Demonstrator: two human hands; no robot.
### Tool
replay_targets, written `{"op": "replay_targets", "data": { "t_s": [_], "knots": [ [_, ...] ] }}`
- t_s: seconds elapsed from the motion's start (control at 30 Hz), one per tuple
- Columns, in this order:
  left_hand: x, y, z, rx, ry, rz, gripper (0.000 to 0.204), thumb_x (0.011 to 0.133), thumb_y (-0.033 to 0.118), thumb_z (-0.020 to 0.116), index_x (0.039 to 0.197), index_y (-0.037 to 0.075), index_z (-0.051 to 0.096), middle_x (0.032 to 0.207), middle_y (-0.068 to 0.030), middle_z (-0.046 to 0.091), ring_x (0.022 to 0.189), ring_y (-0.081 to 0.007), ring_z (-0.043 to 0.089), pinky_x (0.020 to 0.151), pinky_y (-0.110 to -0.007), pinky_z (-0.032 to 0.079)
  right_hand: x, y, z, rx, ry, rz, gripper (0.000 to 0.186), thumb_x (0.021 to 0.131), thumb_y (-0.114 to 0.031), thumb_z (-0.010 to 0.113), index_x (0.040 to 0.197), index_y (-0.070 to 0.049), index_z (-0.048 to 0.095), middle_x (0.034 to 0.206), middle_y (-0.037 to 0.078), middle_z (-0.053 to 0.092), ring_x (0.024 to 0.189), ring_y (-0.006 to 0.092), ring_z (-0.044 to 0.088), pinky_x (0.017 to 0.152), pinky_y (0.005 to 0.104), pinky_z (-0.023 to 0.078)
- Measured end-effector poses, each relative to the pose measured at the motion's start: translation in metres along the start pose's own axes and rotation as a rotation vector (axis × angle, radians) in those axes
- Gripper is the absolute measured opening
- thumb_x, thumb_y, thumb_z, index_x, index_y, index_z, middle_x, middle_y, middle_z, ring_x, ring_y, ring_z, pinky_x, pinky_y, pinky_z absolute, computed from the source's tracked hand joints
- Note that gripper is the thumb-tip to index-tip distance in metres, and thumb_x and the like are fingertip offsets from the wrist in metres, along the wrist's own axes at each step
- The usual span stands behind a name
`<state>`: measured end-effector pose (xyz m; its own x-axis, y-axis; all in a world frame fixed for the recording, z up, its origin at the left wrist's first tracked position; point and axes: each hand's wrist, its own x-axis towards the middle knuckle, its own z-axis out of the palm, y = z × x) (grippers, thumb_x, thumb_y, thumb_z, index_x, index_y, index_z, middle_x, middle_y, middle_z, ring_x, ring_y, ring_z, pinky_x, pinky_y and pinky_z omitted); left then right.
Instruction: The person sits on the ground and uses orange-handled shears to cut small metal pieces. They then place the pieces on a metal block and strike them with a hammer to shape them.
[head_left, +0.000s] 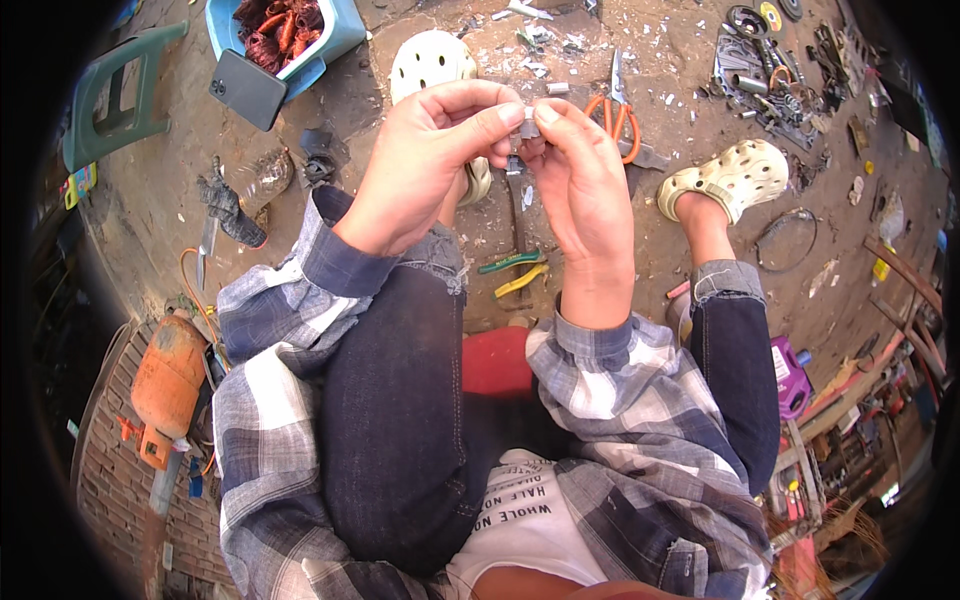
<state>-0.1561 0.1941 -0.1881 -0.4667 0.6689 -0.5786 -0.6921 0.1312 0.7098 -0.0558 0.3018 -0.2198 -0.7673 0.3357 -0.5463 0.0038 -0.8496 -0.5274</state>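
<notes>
Metal piece point(528, 122), small and grey, sits pinched between both hands above the knees. Left hand point(430, 160) grips it with thumb and forefinger, the other fingers curled; right hand point(580, 190) pinches its other end with its fingertips. What exactly the piece is cannot be told.

On the dirt floor past the hands lie orange-handled scissors point(618, 110), and below them green and yellow pliers point(515, 272). A dark phone point(247, 89) leans on the rim of a blue tub point(340, 35) filled with copper wire coils. An orange gas cylinder point(166, 375) lies at the left. A purple package point(790, 375) sits beside the right knee, and a yellow tag point(880, 270) lies farther right.
</notes>
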Motion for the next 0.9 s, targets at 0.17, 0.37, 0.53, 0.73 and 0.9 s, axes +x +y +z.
{"op": "replay_targets", "data": {
  "t_s": [0.17, 0.37, 0.53, 0.73, 0.9],
  "knots": [
    [0.003, -0.006, -0.003, 0.032, 0.017, 0.008, 0.018, 0.089, 0.015, 0.062, 0.100, 0.001, 0.062, 0.082, -0.0004, 0.059, 0.074, -0.0075, 0.055, 0.068, -0.021, 0.045, 0.006, 0.006, -0.009, 0.067, 0.005, 0.056, 0.013, 0.088, -0.013, 0.061, 0.096, -0.002, 0.061, 0.083, -0.001, 0.060, 0.072, 0.0061, 0.052, 0.068, 0.0204, 0.042],
    [0.028, -0.031, -0.034, 0.078, 0.275, -0.039, 0.017, 0.091, 0.019, 0.060, 0.098, 0.004, 0.061, 0.084, 0.0003, 0.059, 0.072, -0.0068, 0.054, 0.065, -0.021, 0.045, 0.040, 0.041, -0.069, -0.373, 0.351, -0.061, 0.016, 0.088, -0.016, 0.063, 0.091, -0.001, 0.062, 0.079, 0.001, 0.062, 0.069, 0.0058, 0.053, 0.065, 0.0197, 0.042],
    [0.036, -0.056, -0.056, 0.086, 0.281, -0.126, 0.017, 0.091, 0.021, 0.060, 0.095, 0.004, 0.061, 0.082, 0.0008, 0.059, 0.068, -0.0054, 0.052, 0.062, -0.020, 0.044, 0.056, 0.080, -0.095, -0.646, 0.409, -0.138, 0.018, 0.088, -0.016, 0.063, 0.088, 0.003, 0.062, 0.077, 0.004, 0.065, 0.070, 0.0093, 0.058, 0.065, 0.0227, 0.045],
    [0.048, -0.072, -0.063, 0.164, 0.270, -0.112, 0.015, 0.090, 0.017, 0.060, 0.092, 0.002, 0.061, 0.077, -0.0007, 0.060, 0.062, -0.0058, 0.055, 0.053, -0.019, 0.046, 0.068, 0.101, -0.109, -0.959, 0.445, -0.263, 0.013, 0.086, -0.011, 0.060, 0.087, 0.001, 0.065, 0.077, 0.010, 0.069, 0.070, 0.0176, 0.066, 0.069, 0.0292, 0.049],
    [0.047, -0.075, -0.062, 0.251, 0.278, -0.094, 0.014, 0.090, 0.016, 0.059, 0.090, 0.002, 0.060, 0.072, -0.0010, 0.059, 0.057, -0.0058, 0.056, 0.048, -0.018, 0.046, 0.066, 0.099, -0.093, -1.334, 0.422, -0.362, 0.019, 0.076, -0.010, 0.070, 0.093, -0.003, 0.064, 0.084, 0.009, 0.066, 0.071, 0.0228, 0.062, 0.068, 0.0331, 0.049]
  ]
}}
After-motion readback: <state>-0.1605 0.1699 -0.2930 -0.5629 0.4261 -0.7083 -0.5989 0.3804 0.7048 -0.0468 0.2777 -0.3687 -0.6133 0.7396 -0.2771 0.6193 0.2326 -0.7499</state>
